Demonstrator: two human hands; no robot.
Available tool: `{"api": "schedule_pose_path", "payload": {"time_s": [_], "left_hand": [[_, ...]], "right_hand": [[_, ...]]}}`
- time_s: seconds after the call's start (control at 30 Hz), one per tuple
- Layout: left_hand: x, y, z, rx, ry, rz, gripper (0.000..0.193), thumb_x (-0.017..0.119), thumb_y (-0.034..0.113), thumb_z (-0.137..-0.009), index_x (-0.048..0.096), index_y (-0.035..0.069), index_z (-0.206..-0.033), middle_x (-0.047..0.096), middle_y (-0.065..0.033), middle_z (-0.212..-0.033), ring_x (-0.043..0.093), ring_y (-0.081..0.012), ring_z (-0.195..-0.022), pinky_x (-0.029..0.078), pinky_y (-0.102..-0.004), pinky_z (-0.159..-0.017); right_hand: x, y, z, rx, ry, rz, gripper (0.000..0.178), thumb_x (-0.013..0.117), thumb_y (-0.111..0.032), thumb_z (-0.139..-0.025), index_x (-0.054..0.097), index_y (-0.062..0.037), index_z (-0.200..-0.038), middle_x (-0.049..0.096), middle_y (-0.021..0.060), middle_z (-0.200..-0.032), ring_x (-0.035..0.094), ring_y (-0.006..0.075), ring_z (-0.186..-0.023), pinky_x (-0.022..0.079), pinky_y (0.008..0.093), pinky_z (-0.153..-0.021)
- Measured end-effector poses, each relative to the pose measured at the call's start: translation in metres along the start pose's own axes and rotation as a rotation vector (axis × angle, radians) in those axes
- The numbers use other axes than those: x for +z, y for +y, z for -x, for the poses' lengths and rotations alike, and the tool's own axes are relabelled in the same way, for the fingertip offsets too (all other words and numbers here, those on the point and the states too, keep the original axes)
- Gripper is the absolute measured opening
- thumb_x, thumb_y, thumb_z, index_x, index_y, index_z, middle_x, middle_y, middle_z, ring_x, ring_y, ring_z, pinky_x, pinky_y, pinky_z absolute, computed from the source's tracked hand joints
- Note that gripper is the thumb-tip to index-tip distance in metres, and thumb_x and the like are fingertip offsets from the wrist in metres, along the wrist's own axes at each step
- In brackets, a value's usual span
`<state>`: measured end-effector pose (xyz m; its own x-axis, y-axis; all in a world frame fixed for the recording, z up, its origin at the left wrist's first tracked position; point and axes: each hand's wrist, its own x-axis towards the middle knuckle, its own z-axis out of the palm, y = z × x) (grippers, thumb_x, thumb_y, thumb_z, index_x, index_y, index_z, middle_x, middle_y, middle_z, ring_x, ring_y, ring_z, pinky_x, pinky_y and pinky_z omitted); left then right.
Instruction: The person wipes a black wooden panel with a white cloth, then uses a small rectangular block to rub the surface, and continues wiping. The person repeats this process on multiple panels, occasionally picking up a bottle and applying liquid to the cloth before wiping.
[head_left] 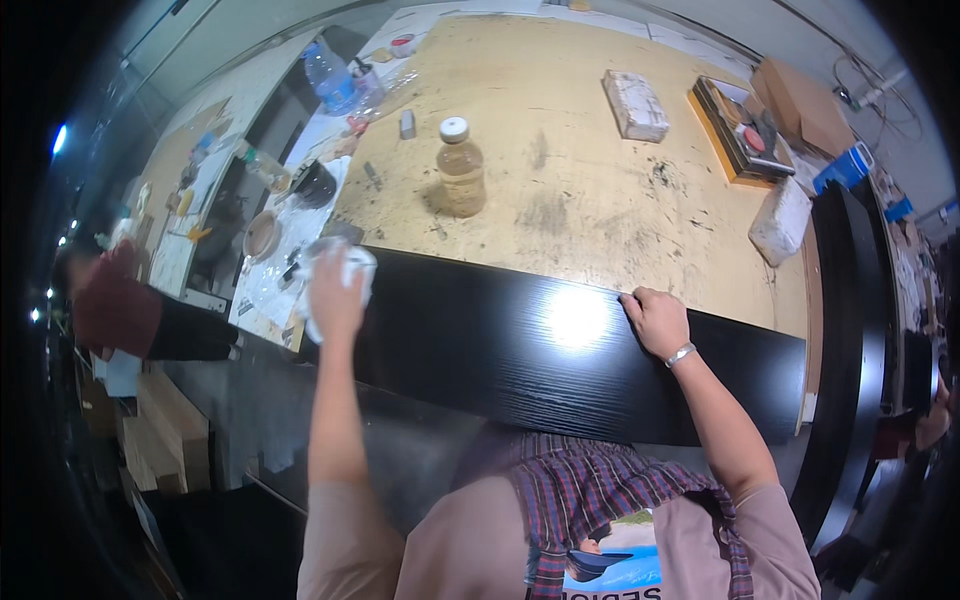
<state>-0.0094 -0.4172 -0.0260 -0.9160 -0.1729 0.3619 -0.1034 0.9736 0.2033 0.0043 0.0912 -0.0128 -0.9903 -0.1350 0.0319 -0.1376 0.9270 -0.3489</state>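
A long glossy black board (pixel 470 340) with a fine wood grain lies across the near edge of the worktable. At its left end my left hand (pixel 336 290) presses a white cloth (pixel 358 268) on the board; the hand is slightly blurred, its fingers closed over the cloth. My right hand (pixel 658 320) rests on the board's far edge right of the middle, fingers curled over that edge. A bright light reflection lies on the board between my hands. Beyond it stands a clear bottle (pixel 461 175) of yellowish liquid with a white cap.
On the stained tabletop (pixel 540 80) sit a white wrapped block (pixel 636 105), a box of tools (pixel 742 135) and another white block (pixel 780 222). A dark cup (pixel 313 184) and a round tub (pixel 263 237) stand left. More black boards (pixel 845 350) lean right. A person (pixel 120 300) stands far left.
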Motion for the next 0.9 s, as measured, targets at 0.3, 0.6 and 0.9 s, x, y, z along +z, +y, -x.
{"api": "schedule_pose_path", "payload": {"time_s": [0.3,0.6,0.9], "left_hand": [[0.015,0.283,0.101,0.840,-0.161,0.459,0.039,0.068,0.022,-0.087,0.068,0.008,-0.123,0.060,-0.0220,-0.135,0.055,-0.0416,-0.129,0.041,-0.0529,-0.113],[-0.010,0.012,0.024,0.006,-0.028,0.032,0.047,0.061,0.022,-0.097,0.055,0.002,-0.139,0.053,-0.0234,-0.145,0.045,-0.0427,-0.138,0.036,-0.0485,-0.115],[-0.013,0.221,0.061,-0.106,-0.461,1.272,0.045,0.062,0.014,-0.100,0.055,-0.001,-0.142,0.061,-0.0218,-0.139,0.058,-0.0350,-0.129,0.041,-0.0385,-0.111]], "right_hand": [[0.001,0.005,-0.001,0.068,-0.027,0.000,0.048,0.055,-0.044,-0.099,0.070,-0.0050,-0.076,0.069,0.0199,-0.076,0.068,0.0403,-0.075,0.052,0.0503,-0.071],[0.000,0.003,0.001,0.090,-0.037,0.029,0.049,0.053,-0.046,-0.099,0.073,-0.0056,-0.081,0.071,0.0192,-0.078,0.068,0.0394,-0.077,0.053,0.0498,-0.074],[0.010,-0.103,0.029,-0.456,0.106,-0.205,0.084,0.078,-0.054,-0.074,0.054,-0.0103,-0.142,0.041,0.0205,-0.155,0.036,0.0493,-0.140,0.034,0.0667,-0.107]]}}
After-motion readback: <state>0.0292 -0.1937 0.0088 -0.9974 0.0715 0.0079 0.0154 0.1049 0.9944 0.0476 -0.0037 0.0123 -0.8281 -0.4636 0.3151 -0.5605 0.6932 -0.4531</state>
